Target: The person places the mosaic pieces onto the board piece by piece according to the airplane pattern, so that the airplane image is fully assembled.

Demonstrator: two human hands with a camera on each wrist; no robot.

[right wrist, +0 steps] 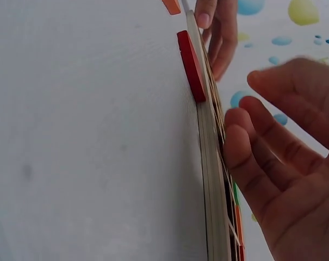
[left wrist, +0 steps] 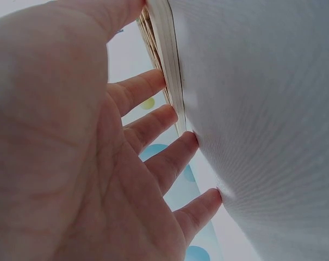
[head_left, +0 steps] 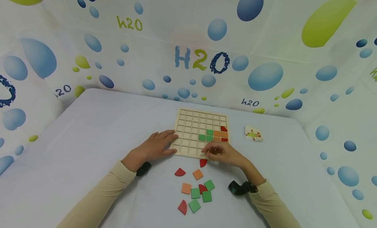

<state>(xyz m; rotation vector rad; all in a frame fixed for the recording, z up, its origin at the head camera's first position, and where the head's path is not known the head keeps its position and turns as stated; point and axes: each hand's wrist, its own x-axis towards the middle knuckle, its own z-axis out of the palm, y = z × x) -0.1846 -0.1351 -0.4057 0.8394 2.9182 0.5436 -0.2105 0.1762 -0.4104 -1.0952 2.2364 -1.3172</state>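
A wooden grid board (head_left: pixel 188 132) lies flat on the table, with green squares (head_left: pixel 209 132), orange squares (head_left: pixel 217 133) and red quarter-circle pieces (head_left: pixel 224 128) set in cells at its right side. My left hand (head_left: pixel 154 146) rests at the board's left edge; in the left wrist view its spread fingertips touch the board's side (left wrist: pixel 172 65) and the cloth. Over the front right part of the board is my right hand (head_left: pixel 222 152), its fingers loosely bent. The right wrist view shows the thumb apart from the fingers (right wrist: pixel 251 174) and no piece between them.
In front of the board lie loose red quarter-circles (head_left: pixel 180 172), orange squares (head_left: pixel 186 188) and several green squares (head_left: pixel 194 205). One red piece (head_left: pixel 203 162) is close to the board's front edge. A pattern card (head_left: pixel 253 134) lies right of the board.
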